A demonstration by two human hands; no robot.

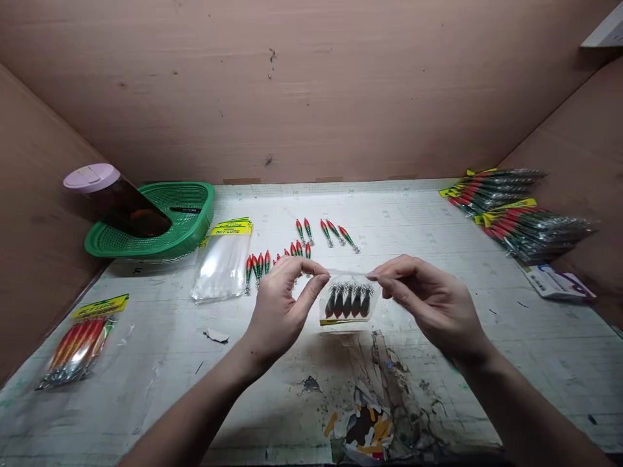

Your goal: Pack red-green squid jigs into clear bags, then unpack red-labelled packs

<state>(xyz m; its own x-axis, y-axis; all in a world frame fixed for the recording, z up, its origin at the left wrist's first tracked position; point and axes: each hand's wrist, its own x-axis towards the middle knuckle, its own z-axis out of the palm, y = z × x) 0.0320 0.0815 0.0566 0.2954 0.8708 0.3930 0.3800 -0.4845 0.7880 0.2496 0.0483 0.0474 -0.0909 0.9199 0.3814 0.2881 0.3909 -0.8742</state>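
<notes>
Between my two hands hangs a clear plastic bag (347, 302) with several fishing lures inside, heads down, its yellow label edge at the bottom. My left hand (288, 305) pinches the bag's upper left corner between thumb and forefinger. The upper right corner is pinched the same way by my right hand (426, 298). Just behind my left hand lie loose red and green lures (257, 266), partly hidden by it. Further back, more loose lures (331, 228) rest on the table in small groups.
A stack of clear bags (221, 263) with yellow labels lies left of centre. A green basket (195, 237) holds a bottle (131, 207) with a pink lid. Filled lure packs (540, 227) are piled at the right; another pack (82, 344) lies at left. Torn surface (367, 431) shows in front.
</notes>
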